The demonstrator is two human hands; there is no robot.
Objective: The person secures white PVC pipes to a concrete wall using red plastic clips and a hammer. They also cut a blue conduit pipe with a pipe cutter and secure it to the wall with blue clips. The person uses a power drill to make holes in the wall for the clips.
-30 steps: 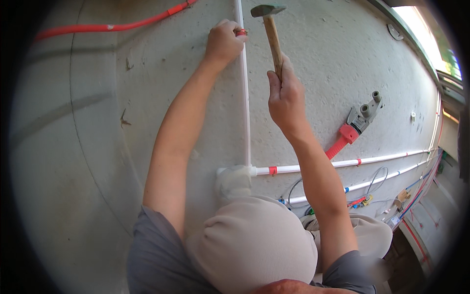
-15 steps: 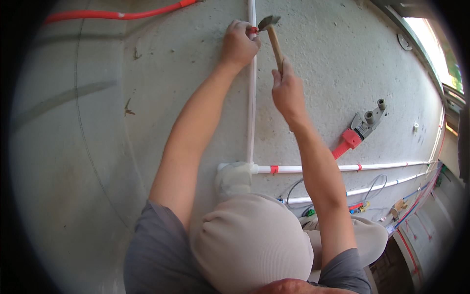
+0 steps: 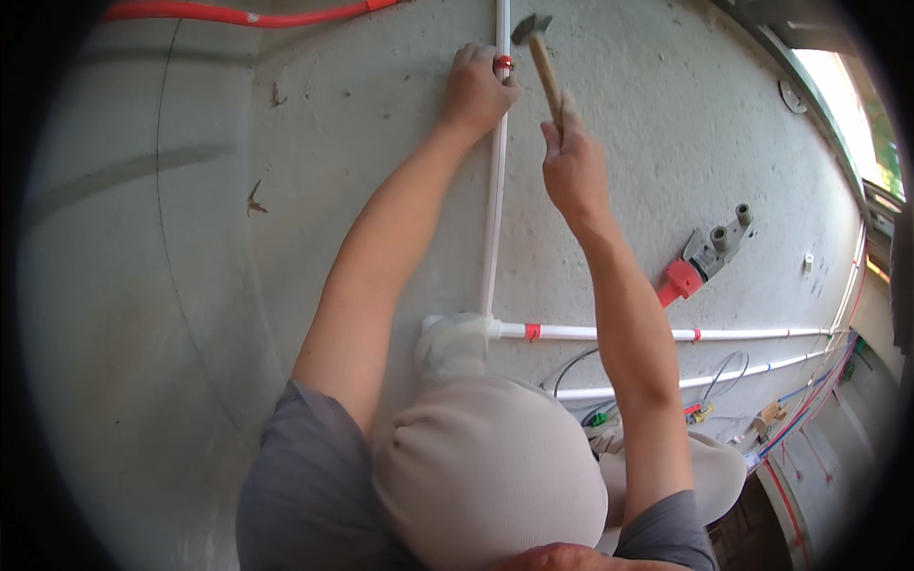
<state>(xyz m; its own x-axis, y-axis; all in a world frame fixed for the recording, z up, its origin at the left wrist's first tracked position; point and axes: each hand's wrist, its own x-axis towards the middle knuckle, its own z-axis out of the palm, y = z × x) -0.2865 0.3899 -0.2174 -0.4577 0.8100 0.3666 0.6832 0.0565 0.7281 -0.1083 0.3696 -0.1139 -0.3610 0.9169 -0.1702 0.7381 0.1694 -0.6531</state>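
A white pipe (image 3: 498, 190) runs up the grey concrete surface, with a red pipe clip (image 3: 503, 64) around it near the top. My left hand (image 3: 479, 93) is closed on the pipe just below the clip, its thumb reaching across to the pipe's right side. Its other fingertips lie at the clip's left and are partly hidden. In my right hand (image 3: 575, 164) is the wooden handle of a hammer (image 3: 544, 67). The metal hammer head is raised slightly above and right of the clip, apart from it.
A pipe welding tool (image 3: 703, 259) with a red handle lies right of my right forearm. Two white pipes run rightward, the upper one (image 3: 562, 332) with red clips. A translucent bag-like cover (image 3: 452, 344) sits at the corner. A red hose (image 3: 238, 15) crosses the upper left.
The hammer head has lifted away from the clip and moved a little right. My left fingers have drawn back, so more of the red clip shows. The view has shifted slightly.
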